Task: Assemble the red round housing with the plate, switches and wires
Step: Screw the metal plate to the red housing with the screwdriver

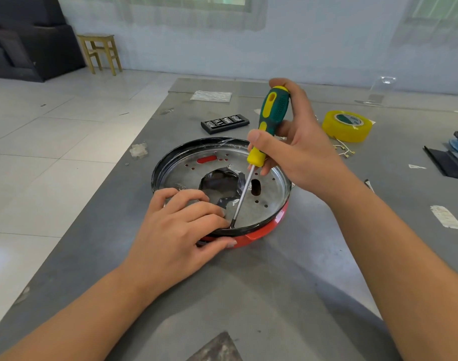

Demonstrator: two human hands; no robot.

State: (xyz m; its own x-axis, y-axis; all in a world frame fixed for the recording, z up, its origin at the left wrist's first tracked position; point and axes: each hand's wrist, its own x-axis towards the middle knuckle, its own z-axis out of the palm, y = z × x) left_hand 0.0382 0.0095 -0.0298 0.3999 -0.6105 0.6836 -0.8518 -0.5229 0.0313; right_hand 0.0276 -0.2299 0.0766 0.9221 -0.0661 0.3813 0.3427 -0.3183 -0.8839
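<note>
Centre of frame: the red round housing [251, 237] lies on the grey table [287, 295] with the metal plate [271, 198] seated in it. The right hand [298, 149], fingers clamped round the screwdriver [268, 123], sets its tip at the plate's near rim. The left hand [176, 230], fingers curled on the plate and thumb against the red side, grips the housing's near edge.
</note>
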